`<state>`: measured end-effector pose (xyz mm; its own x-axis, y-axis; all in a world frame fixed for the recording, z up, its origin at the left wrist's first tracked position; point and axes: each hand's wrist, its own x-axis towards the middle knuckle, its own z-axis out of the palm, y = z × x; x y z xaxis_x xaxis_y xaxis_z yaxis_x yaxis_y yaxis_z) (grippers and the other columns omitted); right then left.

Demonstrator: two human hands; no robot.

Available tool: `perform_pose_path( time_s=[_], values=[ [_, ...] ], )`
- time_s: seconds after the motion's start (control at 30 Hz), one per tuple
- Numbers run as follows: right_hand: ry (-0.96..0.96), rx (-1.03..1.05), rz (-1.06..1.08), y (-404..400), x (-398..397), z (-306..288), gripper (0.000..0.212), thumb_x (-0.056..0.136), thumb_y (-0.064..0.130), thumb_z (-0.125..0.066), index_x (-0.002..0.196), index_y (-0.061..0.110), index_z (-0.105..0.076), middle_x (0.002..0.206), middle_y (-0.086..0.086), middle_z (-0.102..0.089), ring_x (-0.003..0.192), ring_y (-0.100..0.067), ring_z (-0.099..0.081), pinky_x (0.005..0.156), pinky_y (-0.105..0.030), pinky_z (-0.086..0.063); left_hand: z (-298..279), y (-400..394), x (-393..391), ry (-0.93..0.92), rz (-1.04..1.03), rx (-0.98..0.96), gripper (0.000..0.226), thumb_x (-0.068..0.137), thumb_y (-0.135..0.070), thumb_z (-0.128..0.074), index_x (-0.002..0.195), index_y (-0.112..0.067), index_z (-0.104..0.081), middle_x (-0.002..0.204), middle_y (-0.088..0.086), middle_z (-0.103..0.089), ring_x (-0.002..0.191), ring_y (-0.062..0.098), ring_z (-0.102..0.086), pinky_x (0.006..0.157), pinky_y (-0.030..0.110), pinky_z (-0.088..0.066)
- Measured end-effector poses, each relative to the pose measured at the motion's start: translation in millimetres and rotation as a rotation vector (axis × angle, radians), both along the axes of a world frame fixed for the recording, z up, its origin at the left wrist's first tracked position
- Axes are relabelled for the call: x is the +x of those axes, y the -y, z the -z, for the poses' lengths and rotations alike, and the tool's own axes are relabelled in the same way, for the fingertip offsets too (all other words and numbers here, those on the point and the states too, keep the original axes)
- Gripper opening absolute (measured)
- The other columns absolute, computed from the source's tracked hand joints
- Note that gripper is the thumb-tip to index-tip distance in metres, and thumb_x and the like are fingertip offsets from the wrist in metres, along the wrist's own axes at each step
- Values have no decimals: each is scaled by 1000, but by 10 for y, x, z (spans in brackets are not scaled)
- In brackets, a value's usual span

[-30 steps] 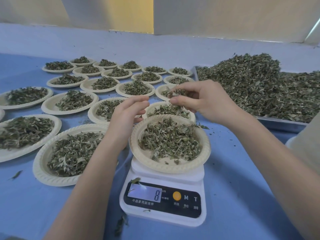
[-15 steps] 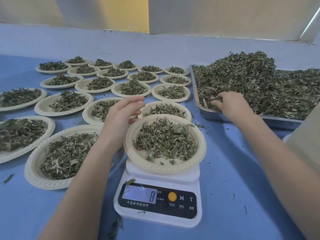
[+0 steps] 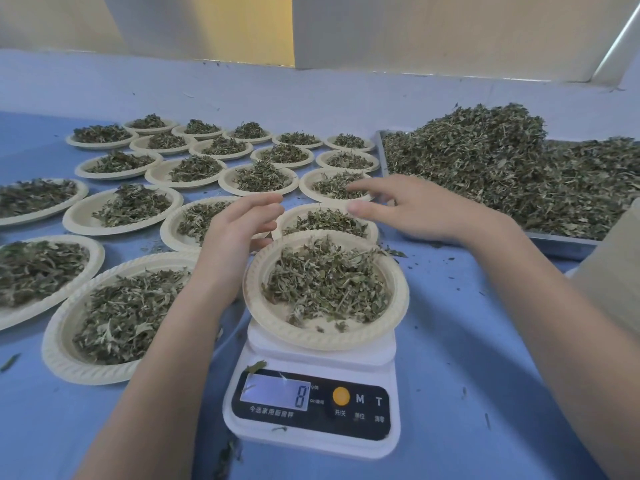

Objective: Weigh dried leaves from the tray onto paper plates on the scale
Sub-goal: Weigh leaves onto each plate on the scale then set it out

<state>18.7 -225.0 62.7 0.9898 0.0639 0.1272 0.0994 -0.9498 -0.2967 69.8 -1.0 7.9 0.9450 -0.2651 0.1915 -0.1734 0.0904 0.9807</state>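
Note:
A white digital scale (image 3: 311, 410) stands in front of me, its display reading 8. On it sits a cream paper plate (image 3: 398, 299) holding a mound of dried leaves (image 3: 325, 282). My left hand (image 3: 235, 237) hovers just left of that plate's rim, fingers straight and holding nothing. My right hand (image 3: 415, 209) is above and behind the plate, fingers spread and blurred, holding nothing. A metal tray (image 3: 561, 242) heaped with dried leaves (image 3: 502, 168) lies at the right.
Many filled paper plates (image 3: 121, 317) cover the blue table (image 3: 467, 375) to the left and behind the scale. Loose leaf bits lie scattered around the scale. A pale object (image 3: 613, 271) sits at the right edge near the tray.
My right hand left the tray's near corner and swung left to above the plate on the scale, now spread open. The left hand stayed beside the plate. The display still reads 8.

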Motion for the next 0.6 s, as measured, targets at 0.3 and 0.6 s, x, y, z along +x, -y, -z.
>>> perform_pose_path(
  time_s=[0.3, 0.6],
  values=[
    [-253, -175, -218, -477, -265, -164, 51, 67, 64, -69, 115, 53, -57, 102, 15, -58, 83, 11, -52, 71, -10, -39, -3, -12, 12, 1, -3, -4, 22, 77, -32, -64, 97, -26, -71, 111, 5, -68, 106, 23, -61, 82, 30, -49],
    [3, 176, -191, -378, -295, -255, 15, 72, 32, -80, 86, 31, -74, 75, 17, -69, 53, -10, -67, 64, -21, -52, 3, -9, 32, 1, -13, -7, 16, 87, -22, -59, 97, -26, -71, 111, 5, -69, 108, 25, -61, 79, 27, -50]
  ],
)
